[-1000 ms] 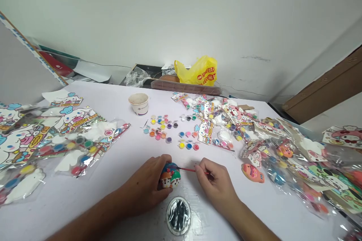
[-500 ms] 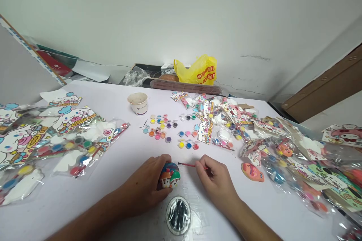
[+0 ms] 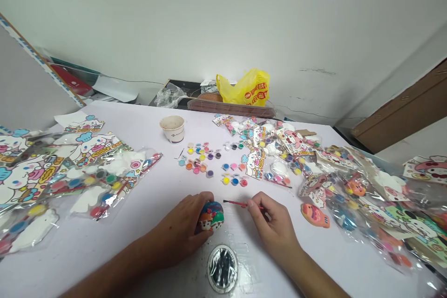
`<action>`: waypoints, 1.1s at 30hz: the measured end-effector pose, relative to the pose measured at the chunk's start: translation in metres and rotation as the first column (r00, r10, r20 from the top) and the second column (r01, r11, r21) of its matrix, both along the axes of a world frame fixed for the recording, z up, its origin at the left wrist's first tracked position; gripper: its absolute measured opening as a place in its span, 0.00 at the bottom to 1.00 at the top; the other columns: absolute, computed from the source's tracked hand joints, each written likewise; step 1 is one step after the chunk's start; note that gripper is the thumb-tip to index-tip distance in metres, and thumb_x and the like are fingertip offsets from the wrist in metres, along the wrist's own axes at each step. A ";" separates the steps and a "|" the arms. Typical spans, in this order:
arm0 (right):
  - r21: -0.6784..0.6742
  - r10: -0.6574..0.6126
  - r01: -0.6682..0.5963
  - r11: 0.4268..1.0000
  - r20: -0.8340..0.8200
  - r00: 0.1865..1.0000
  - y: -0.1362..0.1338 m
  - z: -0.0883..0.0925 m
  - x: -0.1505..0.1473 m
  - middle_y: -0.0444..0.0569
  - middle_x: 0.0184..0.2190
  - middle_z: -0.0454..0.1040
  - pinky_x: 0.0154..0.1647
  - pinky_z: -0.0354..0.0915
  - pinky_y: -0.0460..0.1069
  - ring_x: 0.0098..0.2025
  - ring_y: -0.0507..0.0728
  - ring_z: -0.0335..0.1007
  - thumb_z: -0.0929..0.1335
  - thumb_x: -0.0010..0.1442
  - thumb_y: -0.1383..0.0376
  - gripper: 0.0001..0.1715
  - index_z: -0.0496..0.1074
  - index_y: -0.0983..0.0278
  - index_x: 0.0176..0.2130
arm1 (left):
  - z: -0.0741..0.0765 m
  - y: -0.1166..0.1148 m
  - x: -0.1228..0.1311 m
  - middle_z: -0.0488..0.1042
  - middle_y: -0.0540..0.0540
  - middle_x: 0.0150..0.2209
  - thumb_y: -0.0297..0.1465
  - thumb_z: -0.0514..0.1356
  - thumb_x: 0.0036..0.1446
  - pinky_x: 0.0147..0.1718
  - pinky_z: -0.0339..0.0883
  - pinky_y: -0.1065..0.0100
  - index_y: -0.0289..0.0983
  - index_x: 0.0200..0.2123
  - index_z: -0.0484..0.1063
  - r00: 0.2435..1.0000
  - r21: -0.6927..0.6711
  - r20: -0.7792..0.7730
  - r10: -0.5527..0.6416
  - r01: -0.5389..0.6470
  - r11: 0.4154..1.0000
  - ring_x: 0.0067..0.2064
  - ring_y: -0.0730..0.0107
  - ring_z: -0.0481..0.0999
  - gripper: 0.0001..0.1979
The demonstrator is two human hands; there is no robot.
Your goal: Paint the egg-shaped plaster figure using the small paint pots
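Observation:
My left hand [image 3: 181, 230] is wrapped round a small painted figurine [image 3: 212, 215], blue, green and red, resting on the white table [image 3: 139, 125]. My right hand [image 3: 274, 226] pinches a thin red paintbrush [image 3: 239, 203]. The brush lies nearly level, its dark tip pointing left, a little above and to the right of the figurine and not touching it. Small open paint pots [image 3: 209, 165] in many colours are scattered just beyond both hands.
A paper cup [image 3: 172, 128] stands further back. Plastic-wrapped craft kits lie piled at the left [image 3: 70, 172] and right [image 3: 349, 181]. A painted pink figure [image 3: 315, 215] lies right of my hand. A round foil-covered hole [image 3: 222, 268] sits near me. A yellow bag [image 3: 246, 87] rests by the wall.
The brush tip has drawn back from the figurine and moved up and to the right with my right hand. My left hand still holds the figurine in place.

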State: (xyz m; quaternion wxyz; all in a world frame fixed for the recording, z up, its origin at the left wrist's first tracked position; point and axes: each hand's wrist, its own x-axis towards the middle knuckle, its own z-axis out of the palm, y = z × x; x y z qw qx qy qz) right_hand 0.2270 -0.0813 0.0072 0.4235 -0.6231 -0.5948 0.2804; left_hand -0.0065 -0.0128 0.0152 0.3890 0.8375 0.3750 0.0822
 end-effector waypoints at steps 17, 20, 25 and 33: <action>-0.069 -0.002 -0.001 0.998 -0.043 0.999 0.003 -0.005 0.007 0.40 0.20 0.55 0.25 0.51 0.46 0.24 0.53 0.51 0.61 0.67 0.48 0.26 0.61 0.62 0.24 | 0.008 0.016 -0.006 0.69 0.47 0.44 0.35 0.63 0.56 0.37 0.68 0.66 0.42 0.50 0.53 0.963 -0.272 0.216 0.164 -0.102 0.957 0.40 0.65 0.70 0.24; -0.059 -0.015 0.013 0.998 -0.046 0.999 0.004 -0.008 0.008 0.40 0.20 0.55 0.24 0.50 0.47 0.23 0.52 0.50 0.61 0.67 0.48 0.27 0.62 0.62 0.24 | 0.009 0.015 -0.006 0.69 0.48 0.44 0.34 0.63 0.56 0.37 0.68 0.66 0.42 0.50 0.53 0.970 -0.236 0.186 0.157 -0.111 0.965 0.39 0.65 0.70 0.24; -0.066 -0.023 0.017 0.998 -0.088 0.996 0.003 -0.010 0.006 0.40 0.20 0.54 0.24 0.50 0.46 0.23 0.53 0.50 0.61 0.68 0.48 0.26 0.62 0.61 0.25 | 0.012 0.010 -0.003 0.70 0.45 0.46 0.30 0.62 0.55 0.40 0.69 0.63 0.42 0.50 0.54 0.989 -0.131 0.074 0.126 -0.116 0.985 0.42 0.62 0.71 0.23; -0.132 0.050 -0.066 0.989 -0.125 0.991 0.000 -0.009 -0.002 0.40 0.22 0.57 0.26 0.53 0.46 0.25 0.53 0.53 0.60 0.68 0.48 0.26 0.63 0.62 0.26 | 0.003 -0.001 0.003 0.69 0.44 0.49 0.28 0.61 0.55 0.50 0.66 0.56 0.43 0.54 0.57 0.999 -0.030 0.043 -0.005 0.007 1.000 0.49 0.57 0.70 0.24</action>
